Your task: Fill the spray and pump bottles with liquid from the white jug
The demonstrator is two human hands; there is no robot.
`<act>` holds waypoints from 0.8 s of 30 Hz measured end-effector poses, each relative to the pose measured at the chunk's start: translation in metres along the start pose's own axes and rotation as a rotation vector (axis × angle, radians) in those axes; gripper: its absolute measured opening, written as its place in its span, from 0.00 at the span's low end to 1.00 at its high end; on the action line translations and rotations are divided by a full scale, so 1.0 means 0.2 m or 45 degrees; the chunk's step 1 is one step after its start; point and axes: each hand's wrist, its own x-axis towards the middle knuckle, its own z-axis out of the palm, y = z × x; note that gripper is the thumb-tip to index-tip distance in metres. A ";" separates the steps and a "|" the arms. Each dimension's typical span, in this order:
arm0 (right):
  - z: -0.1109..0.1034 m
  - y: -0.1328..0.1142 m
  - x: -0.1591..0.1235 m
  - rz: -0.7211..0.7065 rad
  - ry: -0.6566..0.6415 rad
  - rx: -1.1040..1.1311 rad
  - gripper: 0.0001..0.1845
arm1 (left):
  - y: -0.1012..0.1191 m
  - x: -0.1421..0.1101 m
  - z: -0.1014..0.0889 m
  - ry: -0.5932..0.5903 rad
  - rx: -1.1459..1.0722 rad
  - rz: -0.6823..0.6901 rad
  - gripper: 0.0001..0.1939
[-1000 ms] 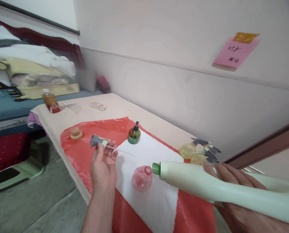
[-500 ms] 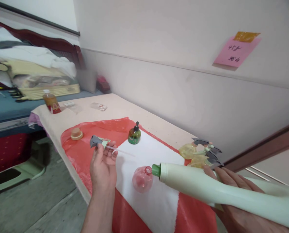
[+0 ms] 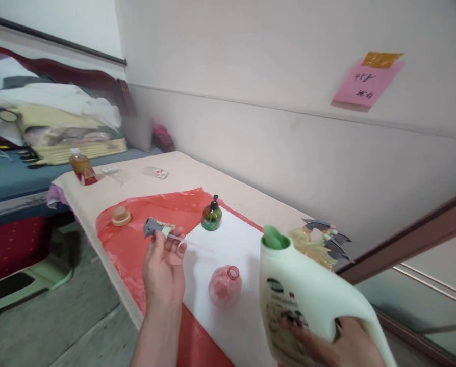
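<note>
My left hand (image 3: 162, 267) is closed on a grey and green spray pump head (image 3: 156, 227), whose clear dip tube sticks out to the right over the white cloth (image 3: 233, 242). A small round pink bottle (image 3: 224, 286) with an open mouth stands on that cloth. My right hand (image 3: 337, 346) grips a big pale green jug (image 3: 308, 300) by its lower body, label toward me. The jug is raised nearly upright, and its green spout (image 3: 276, 238) points up, to the right of the pink bottle.
A small green pump bottle (image 3: 211, 215) stands at the cloth's far edge. Yellow spray bottles (image 3: 318, 242) lie behind the jug. A tan cap (image 3: 121, 217) rests on the red plastic sheet (image 3: 136, 244). An amber bottle (image 3: 81, 168) stands at the table's far end. A bed (image 3: 6, 173) is at left.
The jug has swung from lying tipped, spout at the pink bottle's mouth, to nearly upright. My right hand shifted with it. The left hand kept still with the pump head.
</note>
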 end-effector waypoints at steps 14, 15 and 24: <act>0.72 -0.32 0.44 0.384 0.027 1.036 0.43 | 0.00 -0.02 0.04 0.025 0.011 -0.029 0.12; 0.72 -0.31 0.42 0.358 0.013 1.022 0.43 | 0.00 -0.02 0.04 0.020 0.013 -0.026 0.12; 0.61 -0.18 -0.14 -0.042 -0.357 0.994 0.42 | -0.05 -0.09 0.07 -0.166 0.176 -0.062 0.16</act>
